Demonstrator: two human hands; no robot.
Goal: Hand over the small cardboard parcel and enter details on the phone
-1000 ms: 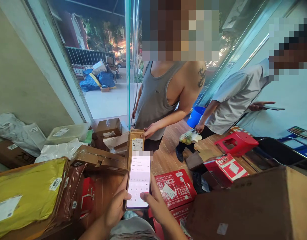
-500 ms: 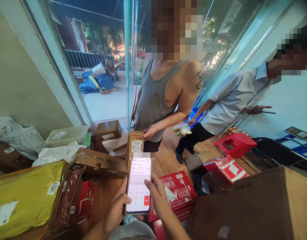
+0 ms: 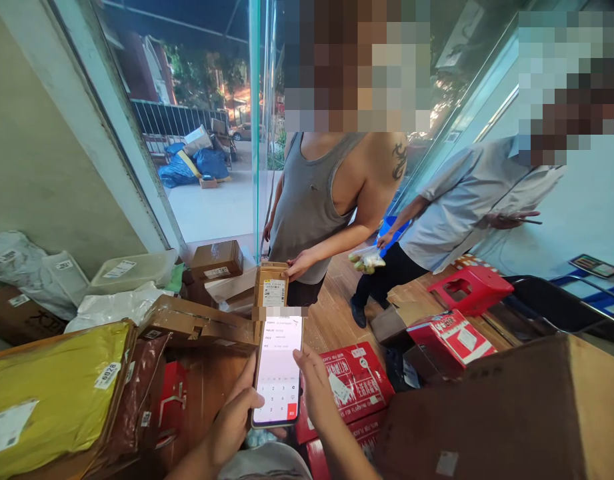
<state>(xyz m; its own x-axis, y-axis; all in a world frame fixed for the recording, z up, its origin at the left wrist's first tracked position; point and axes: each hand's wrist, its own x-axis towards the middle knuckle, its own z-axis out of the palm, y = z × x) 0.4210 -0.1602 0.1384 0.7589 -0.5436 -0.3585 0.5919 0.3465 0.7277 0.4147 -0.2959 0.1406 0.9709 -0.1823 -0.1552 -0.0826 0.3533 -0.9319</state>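
White light comes off the phone [image 3: 277, 373], upright between both hands above the red boxes [image 3: 354, 380]. The left hand [image 3: 234, 417] grips its left edge, thumb laid on the keypad. The right hand [image 3: 317, 393] holds the right edge; its thumb, which hovered lower half a second ago, now rests near the screen's upper corner, so typing seems paused. Beyond, another person's hand touches a small parcel [image 3: 271, 287].

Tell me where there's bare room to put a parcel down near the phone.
Little bare room. One free patch is the wooden floor between the small upright box and the red cartons. Both hands, left hand and right hand, grip the phone. Left of it, cardboard boxes and the yellow bag are crowded together.
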